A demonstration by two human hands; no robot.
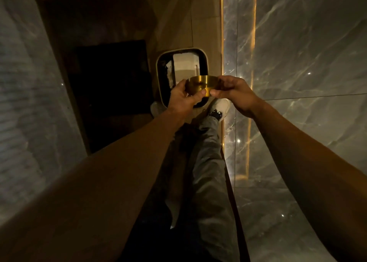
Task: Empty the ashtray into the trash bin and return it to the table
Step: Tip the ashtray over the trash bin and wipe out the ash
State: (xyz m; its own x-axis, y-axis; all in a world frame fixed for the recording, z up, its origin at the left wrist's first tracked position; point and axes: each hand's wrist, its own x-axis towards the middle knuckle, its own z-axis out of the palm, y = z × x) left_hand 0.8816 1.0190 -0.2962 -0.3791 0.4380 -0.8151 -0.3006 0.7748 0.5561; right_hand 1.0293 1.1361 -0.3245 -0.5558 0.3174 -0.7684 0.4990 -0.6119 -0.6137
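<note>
Two hands gripping gold ashtray (200, 85) — left hand (181, 97) at left side, right hand (234, 91) at right — held tilted above open trash bin (161, 67), near shoe (219, 107).

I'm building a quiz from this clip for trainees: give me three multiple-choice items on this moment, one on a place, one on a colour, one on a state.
1. Where is the ashtray?
A. On a table
B. Held in the air above the open trash bin
C. On the marble floor

2. What colour is the ashtray?
A. Gold
B. Blue
C. White

3. How is the ashtray held?
A. By the left hand alone
B. By the right hand alone
C. By both hands, one on each side

Answers:
1 B: it sits between the hands, with the bin's opening right behind it in the view.
2 A: its side shines a brassy gold.
3 C: fingers of each hand pinch opposite sides of it.
</note>
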